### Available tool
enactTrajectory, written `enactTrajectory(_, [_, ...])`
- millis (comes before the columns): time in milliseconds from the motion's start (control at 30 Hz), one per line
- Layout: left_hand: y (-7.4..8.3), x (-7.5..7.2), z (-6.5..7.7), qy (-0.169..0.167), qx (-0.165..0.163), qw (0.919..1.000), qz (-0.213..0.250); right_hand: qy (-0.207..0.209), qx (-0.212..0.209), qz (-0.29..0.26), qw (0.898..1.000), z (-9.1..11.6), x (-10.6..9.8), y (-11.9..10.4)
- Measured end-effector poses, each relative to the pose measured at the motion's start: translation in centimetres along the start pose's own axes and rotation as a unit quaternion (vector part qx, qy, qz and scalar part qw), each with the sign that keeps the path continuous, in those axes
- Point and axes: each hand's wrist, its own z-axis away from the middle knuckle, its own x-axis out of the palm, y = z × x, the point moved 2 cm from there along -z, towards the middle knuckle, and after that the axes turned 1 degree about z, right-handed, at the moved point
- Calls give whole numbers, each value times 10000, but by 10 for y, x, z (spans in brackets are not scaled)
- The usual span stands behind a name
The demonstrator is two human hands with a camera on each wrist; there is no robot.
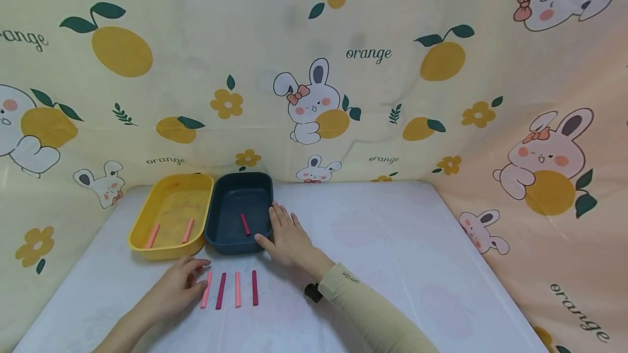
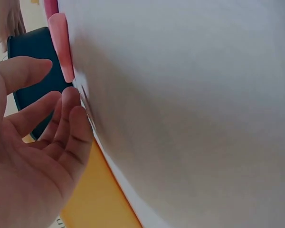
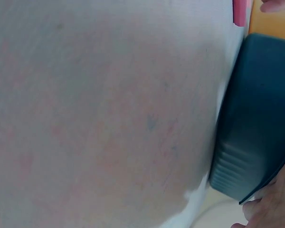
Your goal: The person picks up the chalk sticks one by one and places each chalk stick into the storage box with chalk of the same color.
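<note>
My left hand (image 1: 171,288) is just left of a row of chalk-like sticks on the table, nearest to the leftmost light pink stick (image 1: 206,290). In the left wrist view its thumb and bent fingers (image 2: 79,137) stand apart with nothing between them, the light pink stick (image 2: 61,47) beyond. Rightward in the row come a dark pink stick (image 1: 221,291), another light pink stick (image 1: 237,290) and another dark pink stick (image 1: 254,287). My right hand (image 1: 289,241) rests along the right side of the dark blue tray (image 1: 239,248), fingers extended, thumb at its front corner. One dark pink stick (image 1: 245,224) lies inside.
Against the blue tray's left side stands a yellow tray (image 1: 169,253) holding two light pink sticks, a left one (image 1: 152,236) and a right one (image 1: 188,230). A patterned cloth (image 1: 373,102) hangs behind the white-covered table (image 1: 382,244). A dark band (image 1: 313,292) circles my right wrist.
</note>
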Motion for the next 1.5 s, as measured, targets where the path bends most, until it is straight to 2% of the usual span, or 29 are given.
enactTrajectory(200, [2,3,-1,-183,-139,9997,-41,32,-1,-17,10000,0,1,1])
enactTrajectory(600, [9,8,-5,-294,-351,9988,-147,13,18,4,10000,-1,1,1])
enactTrajectory(933, [12,10,-8,-285,-386,9987,-167,-18,49,-70,10000,-2,3,2])
enactTrajectory(1233, [14,9,-10,-258,-293,9992,-119,28,31,-93,9999,-1,3,1])
enactTrajectory(1500, [15,9,-16,-392,-611,9974,26,83,-10,-87,9999,1,1,0])
